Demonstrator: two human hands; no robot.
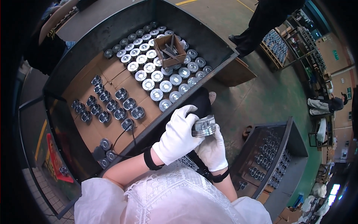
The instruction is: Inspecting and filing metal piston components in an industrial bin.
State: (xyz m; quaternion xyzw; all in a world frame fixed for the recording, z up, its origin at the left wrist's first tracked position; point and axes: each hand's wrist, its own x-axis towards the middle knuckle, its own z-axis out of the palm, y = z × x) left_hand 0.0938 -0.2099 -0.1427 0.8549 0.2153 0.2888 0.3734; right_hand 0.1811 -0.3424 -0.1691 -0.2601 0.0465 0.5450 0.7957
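Note:
A shiny metal piston (204, 127) with ring grooves is held up in front of my chest, tilted on its side. My left hand (178, 130), in a white glove, grips it from the left with thumb and fingers. From below and to the right, my right hand (213, 149), gloved too, closes on the same piston; some of its fingers are hidden behind it. Beyond my left hand, a large dark metal bin (194, 28) holds rows of upright pistons (149, 67) and a looser group of pistons lying with their hollow side up (112, 105) on cardboard.
A small cardboard box (170, 56) with flat pieces stands among the pistons. A dark cable (118, 139) crosses the bin's near wall. At right, another metal bin (294, 149) holds more pistons. People stand at the far left, beyond the large bin and at far right.

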